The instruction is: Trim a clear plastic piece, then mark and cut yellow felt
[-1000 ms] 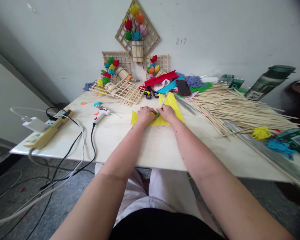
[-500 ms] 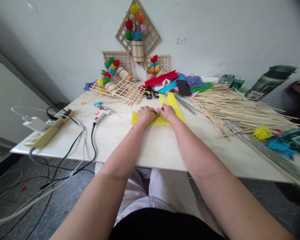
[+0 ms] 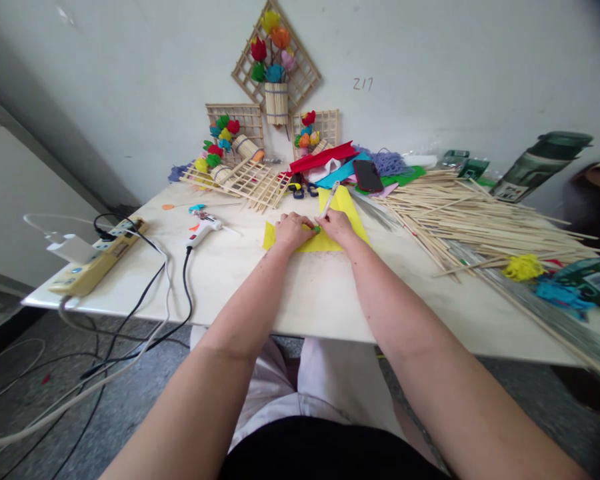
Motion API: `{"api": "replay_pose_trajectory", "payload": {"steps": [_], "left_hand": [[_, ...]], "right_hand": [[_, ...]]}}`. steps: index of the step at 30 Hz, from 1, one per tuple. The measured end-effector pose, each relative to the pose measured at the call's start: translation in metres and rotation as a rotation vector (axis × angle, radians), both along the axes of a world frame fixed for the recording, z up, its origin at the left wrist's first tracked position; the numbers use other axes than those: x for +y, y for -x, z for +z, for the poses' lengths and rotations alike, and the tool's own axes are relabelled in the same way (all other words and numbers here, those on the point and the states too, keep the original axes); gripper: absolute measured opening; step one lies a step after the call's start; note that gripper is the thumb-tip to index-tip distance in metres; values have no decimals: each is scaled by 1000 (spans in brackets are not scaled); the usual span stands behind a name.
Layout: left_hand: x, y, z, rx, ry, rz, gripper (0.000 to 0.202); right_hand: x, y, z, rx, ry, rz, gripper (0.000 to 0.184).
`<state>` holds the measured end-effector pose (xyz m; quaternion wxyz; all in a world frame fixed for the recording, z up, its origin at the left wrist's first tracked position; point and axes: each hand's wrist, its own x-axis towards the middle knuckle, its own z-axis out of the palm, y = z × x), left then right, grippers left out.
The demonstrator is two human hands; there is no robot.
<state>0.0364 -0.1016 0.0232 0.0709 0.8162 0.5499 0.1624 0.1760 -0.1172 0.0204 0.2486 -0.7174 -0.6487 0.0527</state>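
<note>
A yellow sheet (image 3: 349, 212), crepe paper or thin felt by its look, lies on the table in front of me. My left hand (image 3: 294, 230) rests on its left part, fingers bent, with the thumb and fingertips at a small green piece (image 3: 317, 229) that they hold down against the yellow. In my right hand (image 3: 336, 225) is a slim white pen (image 3: 334, 191), gripped as for writing and slanting up and away. Its tip is close to the green piece, hidden by the fingers. The two hands nearly touch.
Left of my hands lie a white glue gun (image 3: 204, 231) and a power strip (image 3: 100, 257) with cables. Wooden sticks (image 3: 470, 213) spread on the right. Behind are scissors (image 3: 304, 191), a phone (image 3: 367, 175), stick lattices (image 3: 255, 180) with coloured flowers and a dark bottle (image 3: 543, 165).
Hardly anything differs. The pen's top has shifted very slightly in my right hand; my left hand stays in place on the yellow sheet.
</note>
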Motion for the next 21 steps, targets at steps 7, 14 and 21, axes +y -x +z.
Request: {"api": "replay_pose_trajectory", "payload": {"steps": [7, 14, 21], "left_hand": [[-1, -1, 1, 9, 1, 12, 28], [2, -1, -2, -8, -15, 12, 26], [1, -1, -1, -11, -3, 11, 27]], "right_hand": [[1, -1, -1, -6, -7, 2, 29], [-1, 0, 1, -14, 0, -4, 30], [2, -3, -2, -12, -20, -9, 29]]}}
